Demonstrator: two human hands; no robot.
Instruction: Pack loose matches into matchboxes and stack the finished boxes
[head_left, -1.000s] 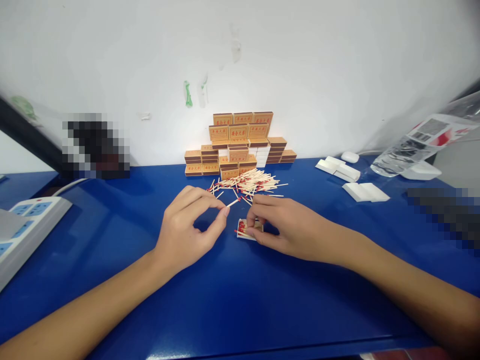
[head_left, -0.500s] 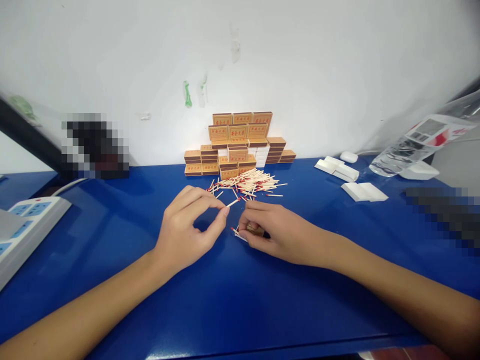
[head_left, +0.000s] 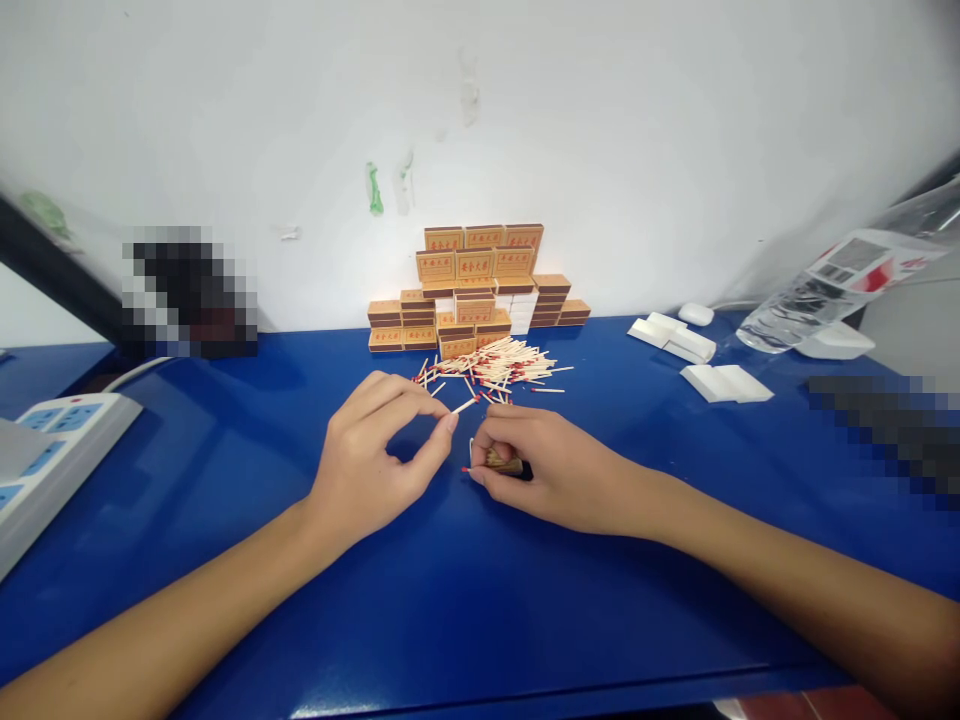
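My left hand pinches a white matchstick between thumb and forefinger, its red head pointing up and to the right. My right hand has its fingertips closed on another match, whose red head sticks out to the left past the thumb. Under the right fingers lies a small matchbox tray with matches in it, mostly covered by the hand. Just beyond both hands spreads a loose pile of red-headed matches.
Orange matchboxes are stacked against the wall behind the pile. White tray pieces and a tilted plastic bottle lie to the right. A power strip is at the left, all on the blue table.
My right fingers have shifted slightly left, and the match in them now sits lower with its head further out. More of the matches in the tray shows. My left hand has stayed still.
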